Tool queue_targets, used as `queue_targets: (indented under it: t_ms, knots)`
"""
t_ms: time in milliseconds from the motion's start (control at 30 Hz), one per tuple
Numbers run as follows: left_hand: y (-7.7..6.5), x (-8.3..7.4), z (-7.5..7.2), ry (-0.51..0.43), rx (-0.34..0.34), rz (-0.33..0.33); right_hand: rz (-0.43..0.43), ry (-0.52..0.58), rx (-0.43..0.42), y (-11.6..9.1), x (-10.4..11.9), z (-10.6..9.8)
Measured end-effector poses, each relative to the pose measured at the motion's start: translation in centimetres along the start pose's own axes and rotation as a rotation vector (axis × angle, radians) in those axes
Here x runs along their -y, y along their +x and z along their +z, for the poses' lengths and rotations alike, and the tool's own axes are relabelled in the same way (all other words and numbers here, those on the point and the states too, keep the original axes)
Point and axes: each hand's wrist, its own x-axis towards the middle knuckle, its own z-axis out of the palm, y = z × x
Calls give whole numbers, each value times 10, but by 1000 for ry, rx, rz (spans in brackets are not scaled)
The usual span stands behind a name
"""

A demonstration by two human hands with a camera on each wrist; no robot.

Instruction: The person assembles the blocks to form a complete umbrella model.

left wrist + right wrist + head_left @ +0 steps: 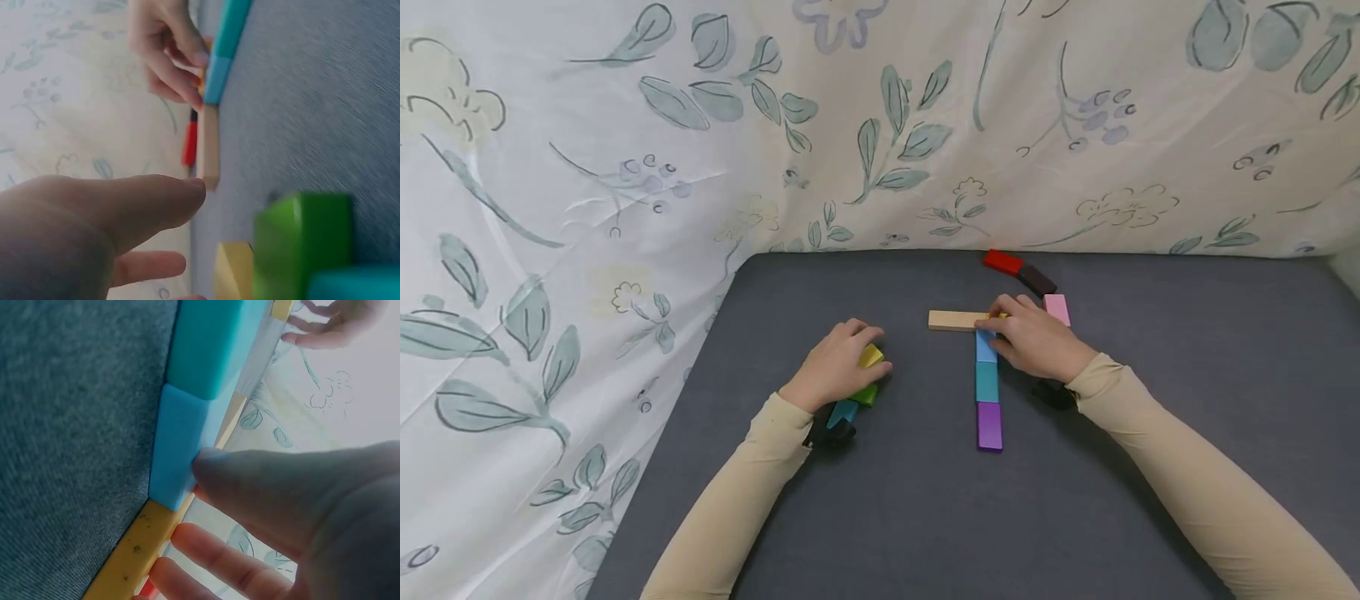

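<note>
My right hand [1041, 340] pinches a light blue block [178, 447], thumb [219, 469] against its side and index finger over its top. That block's end meets a yellow-orange block [134, 550], which the other fingers lie beside and partly hide. A natural wood block [952, 320] stretches left from the same joint. Toward me, a teal block [987, 382] and a purple block [989, 427] continue the row. My left hand [835, 367] hovers with loose fingers over a yellow block [870, 357], a green block [303, 240] and a blue-teal block [842, 412].
Behind the right hand stand a red block [1002, 262], a dark block [1037, 280] and a pink block [1057, 308] in a curve. A dark grey tabletop [880, 517] lies beneath everything. Leaf-patterned cloth [880, 125] hangs along its back and left edges.
</note>
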Motion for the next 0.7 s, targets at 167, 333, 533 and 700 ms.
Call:
queue_targets:
  t_ms: [167,333,533,700]
  knots:
    - [-4,7,0,30,11,-42,-10,-3,-4,1,-1,-1]
    - [-4,8,4,54,9,-47,-7,-1,4,-1,-2,-3]
    - [-3,8,6,14,-2,-39,-10,2,8,-1,-1,-3]
    - [0,9,7,-19,-6,-29,-18,10,4,-2,-1,-5]
